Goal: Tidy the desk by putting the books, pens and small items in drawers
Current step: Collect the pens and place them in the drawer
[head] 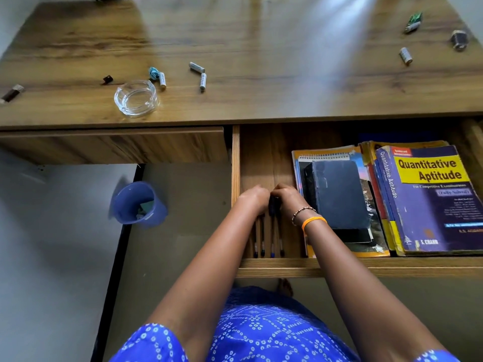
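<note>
Reaching into the open drawer [261,265], the left hand [254,198] and right hand [286,198] meet knuckle to knuckle over the far ends of a row of pens [269,239]. Both hands are curled around something small and dark between them, probably the pens' caps or top ends, though the fingers hide exactly what each one grips. The pens lie side by side in the drawer's left part, long axes running from the hands back toward the person, tips nearly touching the drawer's front wall. Neither hand is clearly nearer; they share the same end.

Books [428,199] fill the right part of the drawer, a dark notebook [337,194] stacked on the pile just beside the right wrist.

On the desk top [261,48], well apart from the hands, small items remain: batteries [202,81], a glass dish [136,97], a crumpled wrapper [153,72], and more bits at the far right and far left, too blurred to name surely. Judging by that, the pens and books look done and the small items are still to go.
</note>
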